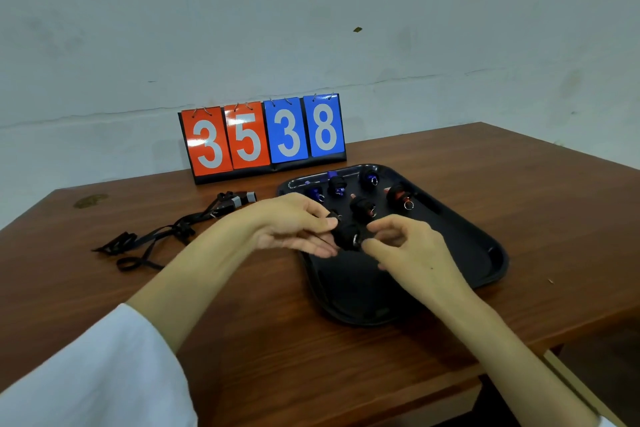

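A small black rolled strap bundle with a metal ring (347, 236) is held between both hands over the left part of a black tray (485, 253). My left hand (294, 225) pinches it from the left with thumb and fingers. From the right, my right hand (405, 246) pinches its ringed end. Several more rolled bundles lie in the tray's far half: one black (362, 207), one with red (398, 196), some with blue (369, 178).
A flip scoreboard reading 3 5 3 8 (263, 135) stands at the back of the brown wooden table (242, 322). Loose black straps with buckles (166, 232) lie left of the tray. The table's edge runs close on the right.
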`<state>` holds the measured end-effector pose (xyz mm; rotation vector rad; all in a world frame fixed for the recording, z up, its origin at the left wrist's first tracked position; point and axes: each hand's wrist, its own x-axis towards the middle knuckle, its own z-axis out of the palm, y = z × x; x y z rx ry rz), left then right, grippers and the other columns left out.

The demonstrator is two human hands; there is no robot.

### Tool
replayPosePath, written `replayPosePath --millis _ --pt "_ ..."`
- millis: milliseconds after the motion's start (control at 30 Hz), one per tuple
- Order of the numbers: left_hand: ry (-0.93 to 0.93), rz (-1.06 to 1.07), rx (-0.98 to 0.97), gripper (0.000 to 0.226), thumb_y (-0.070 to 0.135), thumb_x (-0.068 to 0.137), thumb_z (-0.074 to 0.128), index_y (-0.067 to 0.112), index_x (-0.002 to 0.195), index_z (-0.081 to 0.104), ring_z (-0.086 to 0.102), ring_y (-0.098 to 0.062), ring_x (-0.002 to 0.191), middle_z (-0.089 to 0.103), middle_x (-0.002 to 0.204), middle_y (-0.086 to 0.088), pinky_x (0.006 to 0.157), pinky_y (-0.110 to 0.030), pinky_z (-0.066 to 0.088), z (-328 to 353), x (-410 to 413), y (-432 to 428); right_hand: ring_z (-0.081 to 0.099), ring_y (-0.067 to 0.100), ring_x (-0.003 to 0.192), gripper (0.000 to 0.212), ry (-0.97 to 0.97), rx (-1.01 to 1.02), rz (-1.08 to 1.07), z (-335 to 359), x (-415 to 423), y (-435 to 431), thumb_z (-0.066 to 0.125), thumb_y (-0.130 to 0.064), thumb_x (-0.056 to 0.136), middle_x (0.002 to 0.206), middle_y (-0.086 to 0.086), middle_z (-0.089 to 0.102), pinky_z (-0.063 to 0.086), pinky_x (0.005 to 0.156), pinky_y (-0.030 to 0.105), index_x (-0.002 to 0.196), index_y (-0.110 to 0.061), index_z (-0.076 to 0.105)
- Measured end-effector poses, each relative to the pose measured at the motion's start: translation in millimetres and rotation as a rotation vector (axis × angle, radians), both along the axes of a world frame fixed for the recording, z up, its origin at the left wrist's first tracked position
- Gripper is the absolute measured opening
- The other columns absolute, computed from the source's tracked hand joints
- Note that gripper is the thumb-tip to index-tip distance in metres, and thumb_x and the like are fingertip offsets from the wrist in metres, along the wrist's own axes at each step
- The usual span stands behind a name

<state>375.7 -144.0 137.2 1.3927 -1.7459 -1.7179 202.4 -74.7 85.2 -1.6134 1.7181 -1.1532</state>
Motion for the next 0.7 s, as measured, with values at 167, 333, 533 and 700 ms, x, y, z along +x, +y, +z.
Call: replayPosePath --millis 167,333,533,700 --pt "-0.198 -0.145 -0.121 0.019 0.004 0.095 0.049 0.000 0.111 0.058 0.069 -0.021 0.079 0.068 0.091 -0.020 0.076 -0.027 0.058 -5.4 -11.5 -4.1 0.062 -0.003 0.084 0.042 0.019 0.032 0.178 -3.5 4.0 -3.6 0.072 -0.016 0.077 0.099 -0.013 0.065 0.046 0.065 0.004 0.116 -0.025 0.062" --pt "-0.362 -0.203 -0.280 0.028 0.005 0.096 0.048 0.007 0.122 0.056 0.064 -0.014 0.071 0.066 0.085 -0.011 0.069 -0.022 0.056 -7.4 -17.0 -5.1 0.061 0.000 0.083 0.047 0.108 0.023 0.156 -7.7 5.0 -8.0 0.076 -0.015 0.074 0.095 -0.015 0.061 0.049 0.075 0.013 0.118 -0.023 0.061" --pt "-0.504 -0.273 -0.455 0.029 0.011 0.097 0.047 0.005 0.123 0.057 0.056 -0.008 0.063 0.062 0.074 -0.001 0.060 -0.017 0.050 -15.0 -20.5 -3.2 0.061 0.005 0.090 0.043 0.189 0.012 0.117 -9.9 7.6 -7.2 0.072 -0.020 0.077 0.105 -0.005 0.067 0.051 0.086 0.020 0.119 -0.022 0.062" --pt "-0.538 -0.235 -0.624 0.030 0.020 0.093 0.055 0.017 0.123 0.056 0.061 -0.011 0.075 0.070 0.085 -0.003 0.073 -0.024 0.049 -22.0 -16.9 -1.0 0.060 0.003 0.096 0.044 0.171 0.090 0.165 -5.7 2.7 -9.0 0.069 -0.022 0.079 0.112 -0.005 0.066 0.045 0.084 0.014 0.122 -0.022 0.060"
